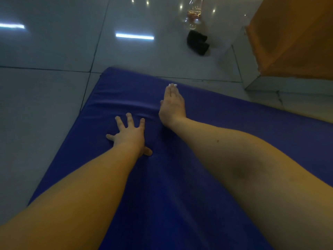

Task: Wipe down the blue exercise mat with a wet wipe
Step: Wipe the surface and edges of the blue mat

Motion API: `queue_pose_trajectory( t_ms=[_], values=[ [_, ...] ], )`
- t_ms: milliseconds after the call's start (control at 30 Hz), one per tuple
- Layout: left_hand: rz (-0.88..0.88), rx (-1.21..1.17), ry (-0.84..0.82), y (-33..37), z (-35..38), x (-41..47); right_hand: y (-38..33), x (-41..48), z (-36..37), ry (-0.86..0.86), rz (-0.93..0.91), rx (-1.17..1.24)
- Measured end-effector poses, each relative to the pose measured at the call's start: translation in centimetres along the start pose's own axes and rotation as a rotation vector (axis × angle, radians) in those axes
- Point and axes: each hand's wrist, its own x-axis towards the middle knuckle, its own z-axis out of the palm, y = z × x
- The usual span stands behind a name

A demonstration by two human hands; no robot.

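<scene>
Pressing flat, the right hand (172, 105) pins the wet wipe (173, 85) under closed fingers near the blue mat's (216, 132) far edge; the left hand (128, 134), splayed empty, should brace while strokes overlap.

wet wipe (173, 85): almost all hidden under the right hand (172, 107); only a small white bit peeks out past the fingertips.
blue mat (115, 98): cut off at the bottom and right edges; both arms cover parts of it.
clear bottle (193, 17): its top is cut off by the top edge, and it looks blurry.
dark thing on the floor (197, 43): too blurry to tell what it is.
left hand (128, 134): its thumb is partly hidden behind the wrist.
</scene>
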Motion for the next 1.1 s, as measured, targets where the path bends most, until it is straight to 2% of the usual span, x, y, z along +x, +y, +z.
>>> queue_pose_trajectory(
  t_ms=[100, 167, 333, 500, 633, 733, 833, 933, 1000, 1100],
  values=[
    [0.006, 0.001, -0.001, 0.0, -0.3, -0.1, 1.7, 0.4, -0.9, 0.206, -0.019, 0.014],
    [0.014, -0.001, -0.011, 0.1, -0.2, -0.3, 2.9, 0.7, -1.0, 0.243, -0.044, -0.013],
    [0.013, 0.005, -0.014, -0.1, -0.1, -0.2, 2.0, 3.0, 0.1, 0.239, 0.061, 0.150],
    [0.017, -0.018, -0.013, -0.2, -0.1, 0.0, -3.1, 3.5, 1.1, 0.153, -0.127, 0.097],
    [0.016, -0.012, -0.010, -0.2, -0.1, -0.1, 0.2, 3.6, -0.3, 0.173, -0.228, -0.033],
    [0.018, 0.001, -0.008, -0.2, -0.3, -0.3, 6.6, 3.6, -1.9, 0.265, -0.085, -0.165],
    [0.023, -0.011, -0.006, -0.1, -0.3, -0.3, 12.4, 2.6, -3.3, 0.316, 0.202, -0.147],
    [0.023, -0.018, -0.004, -0.1, -0.2, -0.2, 12.0, 2.4, -3.9, 0.398, 0.443, -0.091],
    [0.024, -0.020, -0.006, -0.1, -0.2, -0.2, 8.6, 3.2, -3.1, 0.395, 0.465, -0.027],
    [0.029, -0.027, -0.012, -0.1, -0.2, -0.2, 1.5, 5.0, -0.6, 0.302, 0.251, 0.081]
  ],
)
